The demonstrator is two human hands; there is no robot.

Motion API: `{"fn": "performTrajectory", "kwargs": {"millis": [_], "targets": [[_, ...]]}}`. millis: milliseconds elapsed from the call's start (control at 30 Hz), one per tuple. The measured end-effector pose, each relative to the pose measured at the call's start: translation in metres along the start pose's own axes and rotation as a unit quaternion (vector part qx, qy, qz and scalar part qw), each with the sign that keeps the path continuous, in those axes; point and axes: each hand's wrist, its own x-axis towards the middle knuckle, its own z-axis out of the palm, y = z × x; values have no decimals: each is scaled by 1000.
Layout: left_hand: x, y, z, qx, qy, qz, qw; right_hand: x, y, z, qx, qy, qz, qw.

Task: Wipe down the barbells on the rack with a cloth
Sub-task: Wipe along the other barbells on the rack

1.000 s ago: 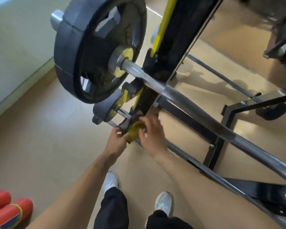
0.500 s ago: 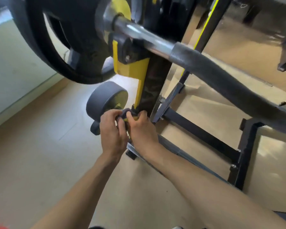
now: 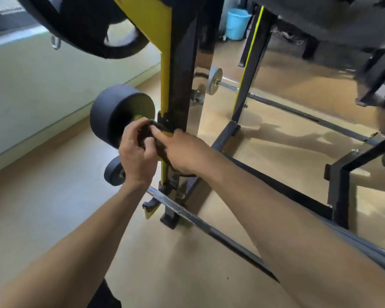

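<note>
A dark cloth (image 3: 147,135) is bunched around a barbell just inside its thick black weight plate (image 3: 116,112), beside the black and yellow rack upright (image 3: 178,85). My left hand (image 3: 135,156) grips the cloth with curled fingers. My right hand (image 3: 182,152) holds the cloth's other side against the upright. The bar under the cloth is hidden. A lower barbell (image 3: 209,227) with a small black plate (image 3: 113,172) runs down to the right. A large black plate (image 3: 82,25) hangs overhead at the top left.
A pale wall base (image 3: 42,90) runs along the left. The rack's black floor frame (image 3: 333,196) stands at the right. A grey-plated barbell (image 3: 213,81) and a blue bucket (image 3: 238,23) appear behind the upright. The tan floor (image 3: 42,207) spreads around.
The view has dropped lower and closer to the rack. Both hands stay on the cloth at the bar beside the thick plate, and the top barbell has moved up out of view.
</note>
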Motion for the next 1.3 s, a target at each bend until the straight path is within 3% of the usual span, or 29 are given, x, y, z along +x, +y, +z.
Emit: {"fn": "performTrajectory", "kwargs": {"millis": [200, 300, 400, 467, 567, 733, 900, 1067, 1300], "targets": [[-2, 3, 1, 30, -4, -18, 999, -51, 16, 1, -2, 0, 31, 1000], [3, 5, -2, 24, -14, -57, 998, -48, 12, -11, -14, -26, 105, 994], [2, 10, -5, 38, -16, -50, 998, -18, -3, -24, 63, -54, 132, 988], [2, 13, -5, 45, -11, -42, 998, -8, -12, -19, 63, -23, 107, 992], [4, 19, -5, 78, -23, -48, 996, -22, -9, -5, -54, 68, 60, 994], [-11, 30, 7, 224, -68, 94, 968, -60, 10, 5, -139, 99, 42, 984], [-49, 53, 41, 100, -131, 207, 964, -111, 32, -9, -140, 42, 47, 988], [-77, 82, 60, 25, -242, 191, 951, -154, 52, -7, -132, 43, 74, 988], [-112, 125, 86, 88, -338, 217, 911, -216, 82, -10, -67, 43, 152, 985]]}}
